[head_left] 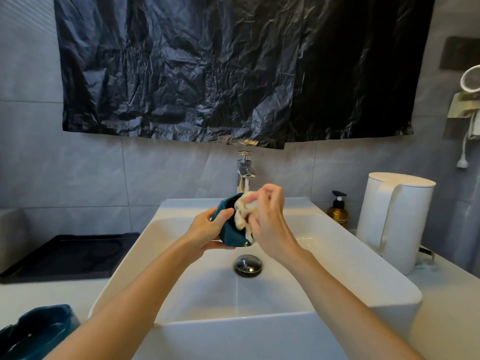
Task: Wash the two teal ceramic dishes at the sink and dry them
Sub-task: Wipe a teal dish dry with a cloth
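From my seat I see the left hand (pixel 206 231) over the white sink (pixel 363 261), its fingers (pixel 224 213) wrapped round a faceted teal ceramic dish (pixel 231 236) tipped on its side, mouth toward the right hand (pixel 268 224). That hand's fingers are bunched on a cream patterned cloth (pixel 245 211) pressed into the dish's opening. Just behind them stands the chrome faucet (pixel 244 175), partly hidden by the dish and cloth; the drain plug (pixel 248 265) sits below. The second teal dish (pixel 39 331) rests on the tabletop (pixel 46 294) at lower left, my left forearm crossing near it, with a black tray (pixel 70 255) beyond. To the right stand an amber pump bottle (pixel 337 210), its label too blurred for me to read, and a white kettle (pixel 394 224). A crinkled black plastic sheet (pixel 207 68) hangs on the tiled wall above.
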### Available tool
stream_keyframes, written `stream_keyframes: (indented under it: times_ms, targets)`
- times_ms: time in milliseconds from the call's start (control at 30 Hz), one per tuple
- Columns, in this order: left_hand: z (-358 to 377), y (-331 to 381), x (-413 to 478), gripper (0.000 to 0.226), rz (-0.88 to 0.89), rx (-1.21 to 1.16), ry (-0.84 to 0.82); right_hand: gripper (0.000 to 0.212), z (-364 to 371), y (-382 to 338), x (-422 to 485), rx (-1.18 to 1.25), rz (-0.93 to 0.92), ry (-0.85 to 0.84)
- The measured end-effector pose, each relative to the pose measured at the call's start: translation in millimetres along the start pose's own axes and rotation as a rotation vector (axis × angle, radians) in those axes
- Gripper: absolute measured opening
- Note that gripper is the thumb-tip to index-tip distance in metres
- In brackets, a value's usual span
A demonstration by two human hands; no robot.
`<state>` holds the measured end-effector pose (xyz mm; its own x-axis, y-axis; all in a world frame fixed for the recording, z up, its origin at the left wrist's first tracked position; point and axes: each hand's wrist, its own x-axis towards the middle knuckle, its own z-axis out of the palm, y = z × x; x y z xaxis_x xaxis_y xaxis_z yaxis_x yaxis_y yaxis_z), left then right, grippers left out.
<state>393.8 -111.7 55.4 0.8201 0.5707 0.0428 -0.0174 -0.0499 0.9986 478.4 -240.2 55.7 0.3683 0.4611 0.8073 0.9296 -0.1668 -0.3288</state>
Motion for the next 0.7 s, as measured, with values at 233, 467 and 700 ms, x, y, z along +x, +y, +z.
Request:
stream_keyframes:
  times_ms: [233,467,700]
  targets:
    - [0,3,-5,0.031,0.112,0.084,-0.082,0.027,4,-1,0,-0.145,-0.173,0.065]
    - [-3,4,-7,0.033,0.18,0.138,-0.109,0.025,1,-5,-3,0.063,-0.123,-0.133]
    - [-6,4,-7,0.027,0.142,0.104,-0.082,0.023,3,-3,-4,0.17,-0.002,-0.34]
